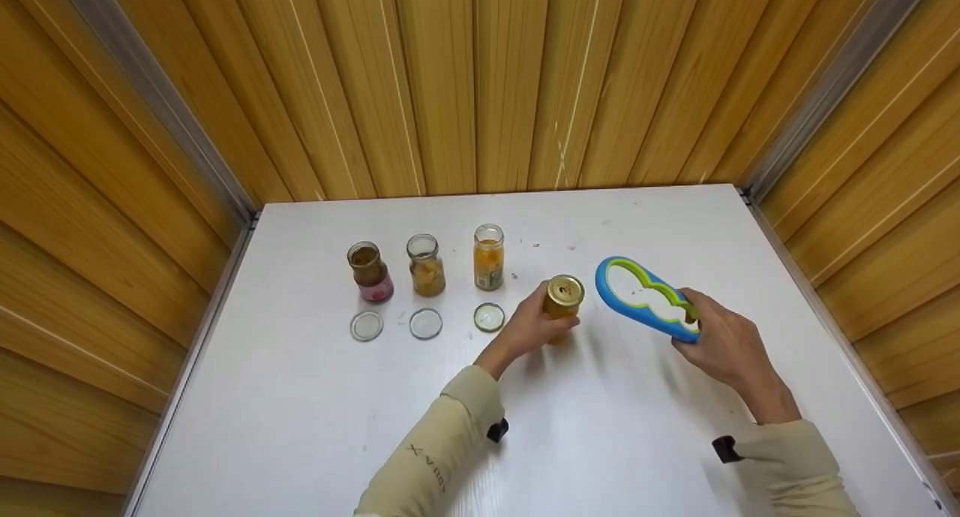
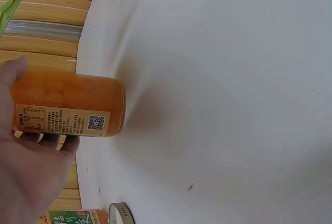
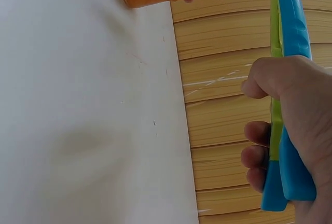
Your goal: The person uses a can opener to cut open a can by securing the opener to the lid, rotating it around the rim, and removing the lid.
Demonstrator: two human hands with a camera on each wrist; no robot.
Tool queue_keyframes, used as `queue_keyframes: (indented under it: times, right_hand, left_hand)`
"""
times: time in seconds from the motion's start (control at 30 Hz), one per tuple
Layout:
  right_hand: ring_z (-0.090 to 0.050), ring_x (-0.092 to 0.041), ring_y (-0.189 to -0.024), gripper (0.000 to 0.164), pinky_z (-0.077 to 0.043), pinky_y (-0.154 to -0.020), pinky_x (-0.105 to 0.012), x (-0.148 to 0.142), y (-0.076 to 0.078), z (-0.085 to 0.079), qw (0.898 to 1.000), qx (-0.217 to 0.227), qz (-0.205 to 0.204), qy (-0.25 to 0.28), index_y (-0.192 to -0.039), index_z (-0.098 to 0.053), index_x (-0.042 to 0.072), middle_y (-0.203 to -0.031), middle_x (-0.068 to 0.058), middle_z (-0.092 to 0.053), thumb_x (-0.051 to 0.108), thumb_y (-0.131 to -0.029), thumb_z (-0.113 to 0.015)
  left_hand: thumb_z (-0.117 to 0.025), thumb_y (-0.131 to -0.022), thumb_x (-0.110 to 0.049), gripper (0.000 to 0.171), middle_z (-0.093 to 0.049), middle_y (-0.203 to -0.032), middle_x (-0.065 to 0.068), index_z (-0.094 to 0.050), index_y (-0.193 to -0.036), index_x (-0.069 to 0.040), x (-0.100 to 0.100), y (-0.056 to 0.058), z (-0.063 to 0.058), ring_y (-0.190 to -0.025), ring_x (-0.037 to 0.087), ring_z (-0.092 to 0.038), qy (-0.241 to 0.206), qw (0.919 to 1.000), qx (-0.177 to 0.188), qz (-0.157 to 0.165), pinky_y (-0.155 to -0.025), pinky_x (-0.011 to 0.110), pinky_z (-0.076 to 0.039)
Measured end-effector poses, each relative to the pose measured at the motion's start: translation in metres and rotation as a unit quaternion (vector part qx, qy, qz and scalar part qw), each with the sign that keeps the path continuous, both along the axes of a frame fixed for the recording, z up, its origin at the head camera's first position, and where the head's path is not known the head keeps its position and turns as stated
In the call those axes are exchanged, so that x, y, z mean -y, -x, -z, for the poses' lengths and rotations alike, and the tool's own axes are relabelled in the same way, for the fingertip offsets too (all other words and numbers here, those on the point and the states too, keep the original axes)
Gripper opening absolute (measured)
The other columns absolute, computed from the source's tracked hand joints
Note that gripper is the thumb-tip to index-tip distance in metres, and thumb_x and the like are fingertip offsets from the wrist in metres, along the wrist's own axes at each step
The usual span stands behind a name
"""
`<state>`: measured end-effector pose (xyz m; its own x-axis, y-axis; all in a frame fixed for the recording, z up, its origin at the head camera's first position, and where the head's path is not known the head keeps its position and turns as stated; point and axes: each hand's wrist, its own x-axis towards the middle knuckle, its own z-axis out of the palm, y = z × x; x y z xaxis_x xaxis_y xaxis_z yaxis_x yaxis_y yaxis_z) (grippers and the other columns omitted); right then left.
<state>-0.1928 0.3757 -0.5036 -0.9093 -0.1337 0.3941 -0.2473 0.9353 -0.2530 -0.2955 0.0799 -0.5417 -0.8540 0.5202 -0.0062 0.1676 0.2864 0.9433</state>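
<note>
My left hand [image 1: 534, 323] grips a jar of orange fruit [image 2: 67, 97] with a gold lid [image 1: 565, 290] on top. In the left wrist view the thumb lies on one side of the glass and the fingers on the other; a label with a QR code faces the camera. To its right, my right hand [image 1: 724, 344] holds a blue and green jar opener [image 1: 637, 314] by one end, its wide loop pointing toward the jar. The opener and the lid are apart. In the right wrist view, fingers [image 3: 254, 156] curl round the opener's handle.
Three lidless jars stand to the left: one with dark contents [image 1: 371, 273], one with pale yellow pieces [image 1: 427, 269], one with orange fruit [image 1: 489, 260]. In front of them lie three lids, left [image 1: 367, 326], middle [image 1: 425, 323] and right [image 1: 489, 317]. Wooden panels [image 1: 510, 82] wall the white table [image 1: 300, 397].
</note>
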Motion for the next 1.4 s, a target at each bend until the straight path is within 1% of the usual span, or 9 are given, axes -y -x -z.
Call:
queue_keyframes:
  times: [0.23, 0.47, 0.63, 0.87, 1.0, 1.17, 1.3, 1.33, 1.4]
  right_hand:
    - [-0.054, -0.021, -0.068, 0.071, -0.045, -0.057, -0.037, 0.007, 0.0, -0.001, 1.0, 0.015, 0.0, 0.002, -0.128, -0.046, 0.005, -0.098, -0.012, -0.063, 0.017, -0.066, -0.08]
    - [-0.057, -0.022, -0.071, 0.071, -0.047, -0.059, -0.041, 0.016, 0.0, -0.004, 1.0, 0.002, -0.024, 0.004, -0.127, -0.048, 0.005, -0.103, -0.013, -0.062, 0.017, -0.064, -0.081]
    - [-0.056, -0.019, -0.069, 0.071, -0.047, -0.058, -0.038, 0.028, -0.001, -0.008, 0.999, 0.0, -0.035, 0.001, -0.127, -0.049, 0.007, -0.1, -0.011, -0.063, 0.018, -0.064, -0.08]
    - [-0.056, -0.017, -0.072, 0.072, -0.046, -0.058, -0.035, 0.053, -0.003, -0.017, 0.998, -0.007, -0.054, -0.015, -0.129, -0.049, 0.009, -0.107, -0.009, -0.062, 0.021, -0.064, -0.078]
    - [-0.055, -0.014, -0.07, 0.072, -0.045, -0.058, -0.032, 0.068, -0.004, -0.021, 0.997, -0.015, -0.067, -0.024, -0.128, -0.05, 0.012, -0.105, -0.004, -0.062, 0.022, -0.063, -0.078]
    - [-0.053, -0.013, -0.071, 0.073, -0.044, -0.06, -0.03, 0.086, -0.007, -0.024, 0.996, -0.001, -0.083, -0.033, -0.129, -0.049, 0.016, -0.098, 0.0, -0.061, 0.026, -0.063, -0.08]
    - [-0.051, -0.011, -0.07, 0.073, -0.043, -0.06, -0.029, 0.098, -0.009, -0.027, 0.995, 0.005, -0.091, -0.037, -0.129, -0.049, 0.017, -0.093, 0.004, -0.059, 0.028, -0.064, -0.08]
    - [-0.051, -0.011, -0.07, 0.073, -0.043, -0.061, -0.029, 0.1, -0.009, -0.027, 0.995, 0.005, -0.094, -0.039, -0.129, -0.049, 0.017, -0.093, 0.004, -0.059, 0.028, -0.064, -0.08]
    - [-0.051, -0.011, -0.071, 0.073, -0.043, -0.061, -0.029, 0.106, -0.01, -0.029, 0.994, 0.007, -0.1, -0.044, -0.129, -0.049, 0.017, -0.092, 0.004, -0.059, 0.03, -0.064, -0.08]
  left_hand:
    - [-0.074, -0.078, -0.036, 0.064, -0.049, -0.124, -0.017, -0.04, -0.132, -0.034, 0.013, -0.012, 0.001, -0.116, 0.004, -0.044, -0.019, 0.999, 0.015, 0.037, -0.102, 0.033, -0.034]
    - [-0.075, -0.078, -0.035, 0.065, -0.048, -0.125, -0.017, -0.039, -0.133, -0.033, 0.02, -0.025, 0.003, -0.117, 0.004, -0.044, -0.015, 0.9987, 0.017, 0.046, -0.103, 0.034, -0.033]
    - [-0.075, -0.078, -0.032, 0.064, -0.05, -0.123, -0.017, -0.041, -0.131, -0.034, 0.026, -0.033, 0.005, -0.115, 0.004, -0.045, -0.019, 0.9984, 0.008, 0.053, -0.101, 0.033, -0.035]
    - [-0.075, -0.078, -0.034, 0.064, -0.051, -0.121, -0.019, -0.04, -0.131, -0.038, 0.035, -0.048, 0.009, -0.11, 0.004, -0.047, -0.026, 0.9984, -0.008, 0.049, -0.097, 0.032, -0.037]
    - [-0.074, -0.079, -0.035, 0.062, -0.051, -0.122, -0.018, -0.04, -0.131, -0.036, 0.039, -0.057, 0.012, -0.112, 0.004, -0.046, -0.033, 0.9983, -0.01, 0.047, -0.098, 0.033, -0.036]
    - [-0.074, -0.078, -0.037, 0.062, -0.05, -0.124, -0.018, -0.039, -0.13, -0.038, 0.043, -0.067, 0.013, -0.116, 0.003, -0.044, -0.037, 0.9984, 0.008, 0.041, -0.102, 0.036, -0.034]
    - [-0.074, -0.078, -0.036, 0.063, -0.05, -0.124, -0.018, -0.038, -0.131, -0.039, 0.046, -0.073, 0.014, -0.117, 0.003, -0.043, -0.042, 0.9984, 0.003, 0.037, -0.105, 0.04, -0.029]
    - [-0.073, -0.079, -0.036, 0.064, -0.05, -0.125, -0.019, -0.037, -0.131, -0.039, 0.047, -0.075, 0.014, -0.118, 0.002, -0.043, -0.044, 0.9983, -0.003, 0.038, -0.106, 0.041, -0.028]
    - [-0.073, -0.08, -0.031, 0.064, -0.051, -0.124, -0.018, -0.037, -0.132, -0.037, 0.05, -0.081, 0.007, -0.119, 0.004, -0.042, -0.049, 0.998, -0.011, 0.037, -0.107, 0.046, -0.024]
